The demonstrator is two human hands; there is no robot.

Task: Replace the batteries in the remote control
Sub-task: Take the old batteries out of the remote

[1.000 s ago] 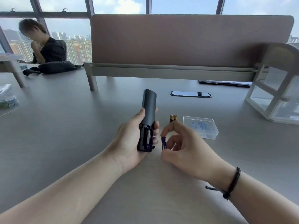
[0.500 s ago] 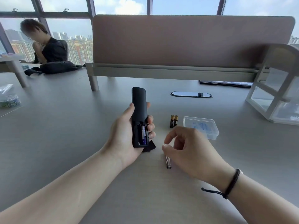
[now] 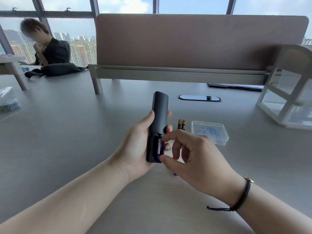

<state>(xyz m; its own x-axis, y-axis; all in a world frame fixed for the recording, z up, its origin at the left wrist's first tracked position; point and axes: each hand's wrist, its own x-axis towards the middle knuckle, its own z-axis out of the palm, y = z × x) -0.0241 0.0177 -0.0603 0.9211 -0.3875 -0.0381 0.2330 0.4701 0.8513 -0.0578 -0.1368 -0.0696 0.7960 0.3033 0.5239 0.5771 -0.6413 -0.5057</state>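
Two hands over the grey surface [image 3: 67,149], both at the remote control [image 3: 158,125]. Left hand [image 3: 135,154] wrapped round the remote's lower half, thumb up its left edge, fingertips curled over its right edge; remote held back-side up, clear of the surface, far end pointing at the pink divider panel [image 3: 194,41]. Battery bay at the remote's near end uncovered, with one blue battery [image 3: 159,149] seated in its right-hand slot; left-hand slot dark, contents hard to tell. Right hand [image 3: 194,156] just right of the remote, fingers curled, forefinger tip at the battery's far end and thumb tip at its near end, pinching it lengthwise. A black cord bracelet [image 3: 243,195] on the right wrist.

Right of the remote, a pair of black-and-gold batteries [image 3: 181,124] lying side by side on the surface, and just beyond them to the right a clear plastic box [image 3: 210,132]. Beyond the remote, an oval cable port [image 3: 199,98] set into the surface. Far right of the remote, a white open-frame rack [image 3: 290,92]. Far left of the remote, a seated person in a dark top [image 3: 54,51] behind a black bag [image 3: 60,69], against the windows.
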